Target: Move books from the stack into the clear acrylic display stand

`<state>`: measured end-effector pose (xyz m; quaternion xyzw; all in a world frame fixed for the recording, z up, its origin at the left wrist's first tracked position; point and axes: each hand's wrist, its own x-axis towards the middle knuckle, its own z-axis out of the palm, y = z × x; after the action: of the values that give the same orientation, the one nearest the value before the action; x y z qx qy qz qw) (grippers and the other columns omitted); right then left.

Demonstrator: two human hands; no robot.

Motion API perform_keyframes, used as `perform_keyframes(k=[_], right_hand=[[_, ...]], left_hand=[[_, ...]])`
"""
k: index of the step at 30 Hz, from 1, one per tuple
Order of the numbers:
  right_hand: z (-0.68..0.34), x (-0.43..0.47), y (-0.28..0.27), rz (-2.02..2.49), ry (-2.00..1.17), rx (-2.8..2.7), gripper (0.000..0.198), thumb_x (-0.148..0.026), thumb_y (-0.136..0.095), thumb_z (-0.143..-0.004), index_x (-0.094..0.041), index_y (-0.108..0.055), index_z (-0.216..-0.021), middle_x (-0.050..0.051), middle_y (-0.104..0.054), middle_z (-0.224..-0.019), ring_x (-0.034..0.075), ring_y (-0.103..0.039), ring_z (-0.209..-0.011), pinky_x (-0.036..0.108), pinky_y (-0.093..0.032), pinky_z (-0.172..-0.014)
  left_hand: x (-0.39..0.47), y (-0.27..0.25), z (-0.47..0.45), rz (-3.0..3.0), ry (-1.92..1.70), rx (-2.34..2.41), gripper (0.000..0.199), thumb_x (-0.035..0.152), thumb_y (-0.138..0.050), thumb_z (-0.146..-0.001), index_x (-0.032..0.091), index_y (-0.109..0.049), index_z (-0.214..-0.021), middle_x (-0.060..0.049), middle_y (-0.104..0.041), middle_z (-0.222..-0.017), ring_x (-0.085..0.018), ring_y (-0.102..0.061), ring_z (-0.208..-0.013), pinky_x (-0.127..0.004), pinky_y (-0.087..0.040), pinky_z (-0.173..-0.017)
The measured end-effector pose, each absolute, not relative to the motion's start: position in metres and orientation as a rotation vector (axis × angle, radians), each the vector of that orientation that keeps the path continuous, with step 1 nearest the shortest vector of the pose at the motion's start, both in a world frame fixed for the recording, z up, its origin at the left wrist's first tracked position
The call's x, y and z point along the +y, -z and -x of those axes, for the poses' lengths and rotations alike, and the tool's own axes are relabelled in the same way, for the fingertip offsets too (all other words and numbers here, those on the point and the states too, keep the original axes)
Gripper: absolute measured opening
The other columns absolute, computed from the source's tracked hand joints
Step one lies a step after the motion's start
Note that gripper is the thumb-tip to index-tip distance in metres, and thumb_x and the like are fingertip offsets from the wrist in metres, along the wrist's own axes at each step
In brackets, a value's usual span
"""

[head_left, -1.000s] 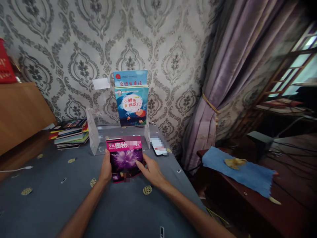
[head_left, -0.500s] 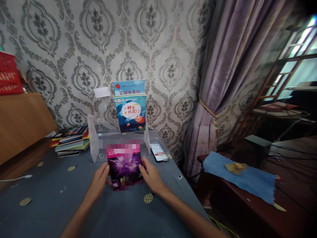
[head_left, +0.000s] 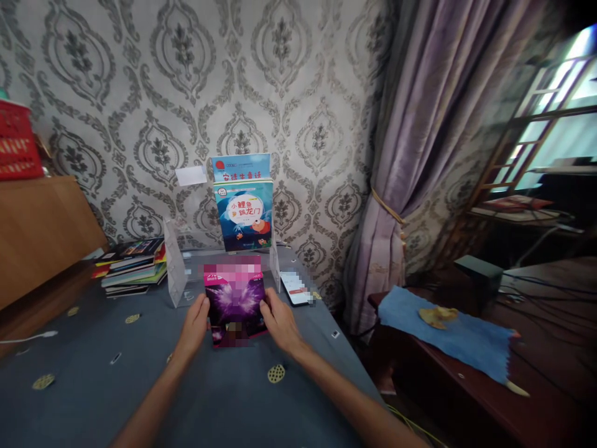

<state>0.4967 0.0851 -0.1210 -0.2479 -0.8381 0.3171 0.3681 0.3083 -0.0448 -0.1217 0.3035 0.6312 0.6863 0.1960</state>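
Observation:
A purple and pink book (head_left: 236, 302) is held between my two hands, its cover facing me and partly blurred. My left hand (head_left: 196, 320) grips its left edge, thumb on the front. On the right edge, my right hand (head_left: 278, 317) closes the same way; the fingers behind the book are hidden. Just beyond stands a clear rack with white side panels (head_left: 174, 264). Upright at its back is a blue book with a red fish on the cover (head_left: 243, 218), and a light blue book (head_left: 240, 165) shows above and behind it.
Left of the rack lies a stack of books (head_left: 135, 267). A phone (head_left: 295, 287) rests by the rack's right panel. A white cable (head_left: 32, 337) crosses the grey-blue tablecloth (head_left: 224, 398). To the right, a blue cloth (head_left: 448, 333) covers part of a dark red surface.
The purple book has risen slightly and tipped more upright, with both hands still on its sides. The whole view has shifted a little; the rack and its books stay in place.

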Motion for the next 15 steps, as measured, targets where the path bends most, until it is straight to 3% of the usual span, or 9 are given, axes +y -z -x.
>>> perform_keyframes(k=[7, 15], right_hand=[[-0.488, 0.089, 0.123, 0.681, -0.758, -2.198, 0.013, -0.026, -0.037, -0.097, -0.024, -0.05, -0.098, 0.001, -0.066, -0.078, 0.021, -0.064, -0.07, 0.029, -0.037, -0.064], [-0.474, 0.116, 0.118, 0.677, -0.69, -2.187, 0.019, -0.028, -0.036, -0.097, -0.022, -0.052, -0.106, 0.005, -0.068, -0.085, 0.023, -0.065, -0.079, 0.03, -0.041, -0.068]], left_hand=[[-0.034, 0.123, -0.306, -0.88, -1.899, 1.858, 0.048, 0.065, -0.075, -0.062, 0.021, -0.065, -0.079, 0.002, -0.056, -0.07, -0.015, -0.049, -0.061, -0.023, -0.039, -0.047], [-0.012, 0.104, -0.305, -1.07, -1.94, 1.863, 0.034, 0.055, -0.066, -0.078, 0.021, -0.061, -0.072, 0.001, -0.054, -0.069, -0.017, -0.05, -0.068, -0.024, -0.043, -0.057]])
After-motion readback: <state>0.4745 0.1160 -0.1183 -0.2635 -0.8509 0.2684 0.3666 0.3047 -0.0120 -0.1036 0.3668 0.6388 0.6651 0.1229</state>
